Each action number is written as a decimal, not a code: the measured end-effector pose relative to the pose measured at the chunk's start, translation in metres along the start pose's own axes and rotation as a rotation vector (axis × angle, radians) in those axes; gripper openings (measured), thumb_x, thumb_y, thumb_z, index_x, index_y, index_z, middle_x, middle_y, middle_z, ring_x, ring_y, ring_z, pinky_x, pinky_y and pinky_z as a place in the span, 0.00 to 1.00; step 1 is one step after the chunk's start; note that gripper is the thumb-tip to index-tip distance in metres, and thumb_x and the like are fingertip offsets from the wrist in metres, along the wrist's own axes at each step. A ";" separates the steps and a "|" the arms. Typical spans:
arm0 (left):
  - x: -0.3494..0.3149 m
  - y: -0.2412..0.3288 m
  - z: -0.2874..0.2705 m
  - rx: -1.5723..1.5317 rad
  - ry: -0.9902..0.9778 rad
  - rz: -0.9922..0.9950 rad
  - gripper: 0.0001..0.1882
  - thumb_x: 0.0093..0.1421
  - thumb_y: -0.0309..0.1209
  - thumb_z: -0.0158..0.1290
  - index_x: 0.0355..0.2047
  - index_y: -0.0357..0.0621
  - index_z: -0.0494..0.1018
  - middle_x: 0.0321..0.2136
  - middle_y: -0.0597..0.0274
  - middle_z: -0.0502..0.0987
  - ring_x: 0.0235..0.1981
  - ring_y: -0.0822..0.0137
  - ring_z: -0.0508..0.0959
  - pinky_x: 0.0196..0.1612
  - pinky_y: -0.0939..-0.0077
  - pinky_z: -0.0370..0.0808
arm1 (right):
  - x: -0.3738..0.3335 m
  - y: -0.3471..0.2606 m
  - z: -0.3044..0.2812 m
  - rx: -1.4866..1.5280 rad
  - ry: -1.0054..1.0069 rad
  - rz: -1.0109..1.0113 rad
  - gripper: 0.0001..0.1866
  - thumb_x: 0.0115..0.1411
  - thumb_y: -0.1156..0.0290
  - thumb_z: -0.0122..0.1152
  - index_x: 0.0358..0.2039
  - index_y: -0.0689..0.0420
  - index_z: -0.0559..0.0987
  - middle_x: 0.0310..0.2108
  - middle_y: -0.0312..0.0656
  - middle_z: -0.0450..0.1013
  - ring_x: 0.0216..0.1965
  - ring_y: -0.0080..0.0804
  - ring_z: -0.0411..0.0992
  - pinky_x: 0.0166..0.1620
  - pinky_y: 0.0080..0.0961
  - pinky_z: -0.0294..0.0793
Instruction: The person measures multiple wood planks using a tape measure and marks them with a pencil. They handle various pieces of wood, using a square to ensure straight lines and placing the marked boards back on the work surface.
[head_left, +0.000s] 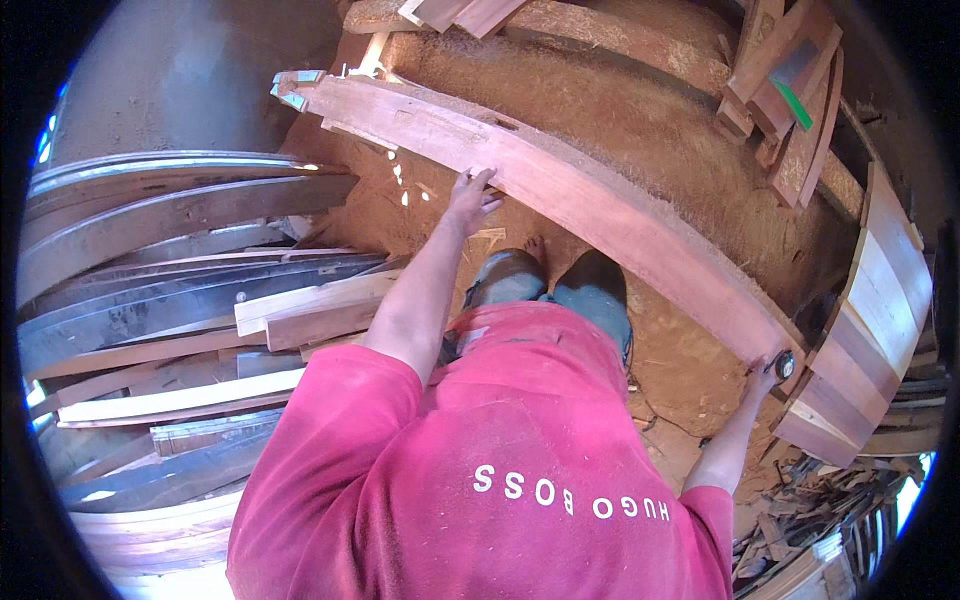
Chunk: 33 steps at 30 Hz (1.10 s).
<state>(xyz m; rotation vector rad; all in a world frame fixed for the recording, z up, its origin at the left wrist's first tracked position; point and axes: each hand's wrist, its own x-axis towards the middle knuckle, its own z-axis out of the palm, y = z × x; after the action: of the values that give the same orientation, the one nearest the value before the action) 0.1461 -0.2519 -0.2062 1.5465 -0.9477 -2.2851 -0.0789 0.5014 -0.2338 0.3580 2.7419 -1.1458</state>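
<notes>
A long wooden plank (600, 215) lies slantwise in front of me, from the far left down to the near right. Its top is smooth and reddish, and there is a small dark slot (507, 124) near its far edge. My left hand (472, 203) grips the plank's near edge left of its middle, with some fingers hidden below. At the plank's right end, my right hand (763, 378) is closed round a small round black tape measure (785, 364), which rests against the wood. I cannot make out any blade drawn from it.
Stacked boards (190, 290) reach in from the left, close to my left arm. A brown log-like beam (620, 45) and loose wood pieces (790, 90) lie beyond the plank. Joined pale boards (870, 330) stand at the right. Wood scraps (790, 530) cover the floor at lower right.
</notes>
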 end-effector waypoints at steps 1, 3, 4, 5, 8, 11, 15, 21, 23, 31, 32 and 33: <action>0.009 -0.005 0.002 -0.019 0.058 0.007 0.50 0.57 0.34 0.64 0.71 0.48 0.43 0.47 0.54 0.76 0.42 0.56 0.79 0.40 0.60 0.80 | 0.000 -0.003 0.000 -0.005 0.001 -0.011 0.21 0.68 0.55 0.57 0.24 0.59 0.76 0.21 0.35 0.69 0.24 0.25 0.67 0.30 0.27 0.68; 0.019 -0.007 0.010 0.022 0.139 0.003 0.49 0.58 0.32 0.63 0.71 0.47 0.43 0.47 0.54 0.76 0.40 0.57 0.80 0.40 0.59 0.81 | -0.003 -0.006 -0.005 -0.128 -0.004 0.035 0.19 0.68 0.58 0.57 0.25 0.59 0.76 0.21 0.35 0.71 0.24 0.25 0.69 0.29 0.27 0.69; 0.025 -0.009 0.012 0.072 0.228 0.009 0.47 0.59 0.30 0.63 0.70 0.46 0.44 0.46 0.54 0.76 0.39 0.57 0.80 0.40 0.58 0.82 | -0.004 -0.013 -0.002 -0.122 -0.005 0.021 0.19 0.68 0.58 0.57 0.25 0.59 0.76 0.21 0.35 0.71 0.24 0.25 0.69 0.29 0.27 0.69; 0.029 -0.012 0.011 0.062 0.228 0.020 0.47 0.59 0.30 0.63 0.70 0.46 0.44 0.46 0.54 0.76 0.39 0.57 0.80 0.40 0.58 0.82 | -0.007 -0.020 0.001 -0.110 -0.022 0.036 0.19 0.68 0.59 0.58 0.25 0.59 0.76 0.21 0.35 0.71 0.23 0.25 0.69 0.28 0.27 0.69; 0.042 -0.009 0.012 0.070 0.246 0.020 0.37 0.60 0.25 0.60 0.66 0.43 0.54 0.44 0.54 0.77 0.37 0.58 0.81 0.42 0.54 0.82 | -0.008 -0.017 -0.002 0.026 0.007 0.054 0.20 0.68 0.57 0.59 0.25 0.60 0.76 0.21 0.35 0.72 0.22 0.25 0.69 0.25 0.25 0.68; 0.026 0.002 0.025 0.144 0.306 0.002 0.18 0.61 0.21 0.58 0.50 0.39 0.68 0.39 0.55 0.80 0.37 0.59 0.82 0.42 0.50 0.83 | -0.012 -0.013 -0.001 -0.038 0.063 0.209 0.20 0.68 0.56 0.59 0.30 0.62 0.80 0.23 0.37 0.74 0.23 0.25 0.70 0.26 0.25 0.70; 0.034 0.002 0.017 0.110 0.269 -0.029 0.17 0.61 0.22 0.58 0.49 0.38 0.67 0.38 0.53 0.80 0.36 0.58 0.82 0.42 0.51 0.83 | -0.010 -0.010 -0.001 0.016 0.046 0.190 0.23 0.67 0.54 0.60 0.39 0.67 0.82 0.27 0.40 0.77 0.27 0.24 0.74 0.30 0.25 0.75; 0.042 -0.001 0.007 0.134 0.263 -0.069 0.31 0.61 0.22 0.58 0.61 0.38 0.56 0.39 0.53 0.79 0.36 0.60 0.81 0.38 0.56 0.82 | -0.013 -0.019 -0.005 -0.018 0.010 0.216 0.23 0.66 0.56 0.62 0.41 0.68 0.82 0.29 0.39 0.77 0.28 0.25 0.74 0.34 0.25 0.77; 0.042 0.001 0.002 0.150 0.226 -0.085 0.35 0.61 0.23 0.58 0.64 0.41 0.51 0.41 0.54 0.78 0.37 0.60 0.81 0.40 0.55 0.81 | -0.018 -0.024 -0.001 0.084 0.018 0.252 0.21 0.66 0.58 0.62 0.41 0.68 0.82 0.29 0.39 0.77 0.28 0.25 0.73 0.34 0.25 0.77; 0.017 -0.014 0.002 0.279 0.135 0.056 0.42 0.60 0.39 0.64 0.66 0.50 0.50 0.44 0.58 0.74 0.44 0.63 0.76 0.43 0.64 0.73 | -0.018 -0.028 -0.004 0.249 -0.059 0.138 0.14 0.67 0.66 0.59 0.26 0.59 0.78 0.23 0.31 0.71 0.27 0.19 0.69 0.33 0.21 0.73; 0.017 -0.015 -0.001 0.285 0.114 0.087 0.41 0.60 0.40 0.64 0.65 0.49 0.51 0.45 0.58 0.74 0.44 0.63 0.76 0.43 0.66 0.73 | -0.016 -0.030 -0.008 0.207 -0.068 0.112 0.15 0.68 0.65 0.59 0.25 0.59 0.78 0.22 0.31 0.71 0.27 0.19 0.69 0.33 0.22 0.73; 0.019 -0.017 -0.002 0.291 0.111 0.073 0.41 0.60 0.41 0.64 0.65 0.48 0.51 0.46 0.57 0.74 0.44 0.63 0.76 0.43 0.66 0.73 | -0.011 -0.024 -0.011 0.090 -0.045 0.110 0.16 0.68 0.64 0.59 0.25 0.59 0.78 0.22 0.31 0.71 0.26 0.19 0.69 0.33 0.22 0.73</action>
<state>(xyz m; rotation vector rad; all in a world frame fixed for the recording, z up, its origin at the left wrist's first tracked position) 0.1425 -0.2493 -0.2313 1.6969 -1.3286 -2.0593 -0.0752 0.4908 -0.2072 0.4823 2.6028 -1.2349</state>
